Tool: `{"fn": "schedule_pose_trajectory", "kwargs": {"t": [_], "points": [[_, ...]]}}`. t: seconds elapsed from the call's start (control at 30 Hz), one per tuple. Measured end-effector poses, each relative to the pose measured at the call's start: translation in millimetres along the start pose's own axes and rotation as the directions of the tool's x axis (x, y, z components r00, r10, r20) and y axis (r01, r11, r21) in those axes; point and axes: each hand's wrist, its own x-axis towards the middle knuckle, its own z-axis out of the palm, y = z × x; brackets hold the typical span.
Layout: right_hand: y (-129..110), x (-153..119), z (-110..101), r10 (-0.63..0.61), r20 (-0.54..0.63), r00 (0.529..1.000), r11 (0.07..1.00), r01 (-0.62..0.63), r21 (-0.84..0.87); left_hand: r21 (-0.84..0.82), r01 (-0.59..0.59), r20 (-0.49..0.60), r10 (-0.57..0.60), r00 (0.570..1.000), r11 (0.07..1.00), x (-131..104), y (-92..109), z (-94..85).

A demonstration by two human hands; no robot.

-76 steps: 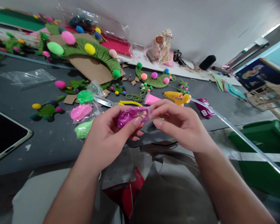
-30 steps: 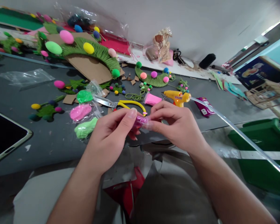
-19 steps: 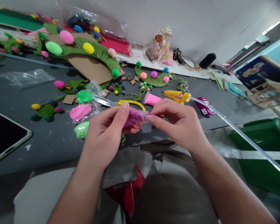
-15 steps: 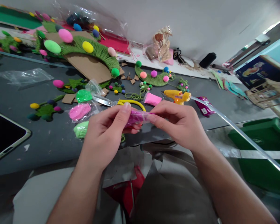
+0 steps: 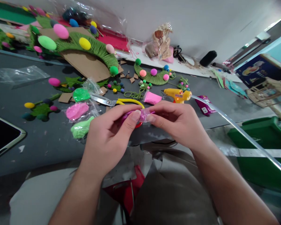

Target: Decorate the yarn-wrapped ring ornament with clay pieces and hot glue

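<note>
Between my two hands is a small clear bag of purple clay-like material (image 5: 144, 115). My left hand (image 5: 112, 134) is closed round its left part, thumb on top, hiding much of it. My right hand (image 5: 175, 122) pinches the bag's right end between thumb and fingertips. Behind my left hand lie scissors (image 5: 110, 101) with yellow handles. Left of it rest plastic-wrapped soft lumps: a green one (image 5: 81, 94), a pink one (image 5: 77, 111) and a light green one (image 5: 81, 128). A pink packet (image 5: 152, 98) sits just beyond my fingers.
A yellow glue gun (image 5: 176, 94) with a long clear glue stick (image 5: 239, 126) reaches out to the right. A purple packet (image 5: 205, 105) lies beside it. Green yarn-wrapped arcs (image 5: 152, 78) with coloured balls stand behind. A dark tablet (image 5: 4, 134) is at left, a green bin (image 5: 259, 134) at right.
My left thumb and fingers have slid rightward along the purple bag, closer to my right hand. My right hand keeps its pinch. The view has shifted slightly.
</note>
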Motion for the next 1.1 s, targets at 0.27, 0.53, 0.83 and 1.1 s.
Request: {"fn": "schedule_pose_trajectory", "kwargs": {"t": [0.27,0.53,0.83,1.1], "points": [[0,2,3,0.028,-0.009,1.000,0.998,-0.027,0.064,0.102,-0.062,0.008,0.061,0.998,0.993,0,-3,1.0],[1,0,-3,0.016,0.033,0.999,0.998,-0.014,-0.057,0.089,-0.082,-0.002,0.083,0.997,0.993,-1,-3,0.1],[2,1,1,-0.098,-0.042,0.994,0.995,0.097,-0.039,0.042,-0.232,-0.062,0.234,0.970,0.972,-3,-12,7.3],[-2,-2,4,-0.164,-0.298,0.940,0.974,0.106,-0.203,0.064,-0.170,-0.211,0.180,0.961,0.983,-3,-5,4.9]]}}
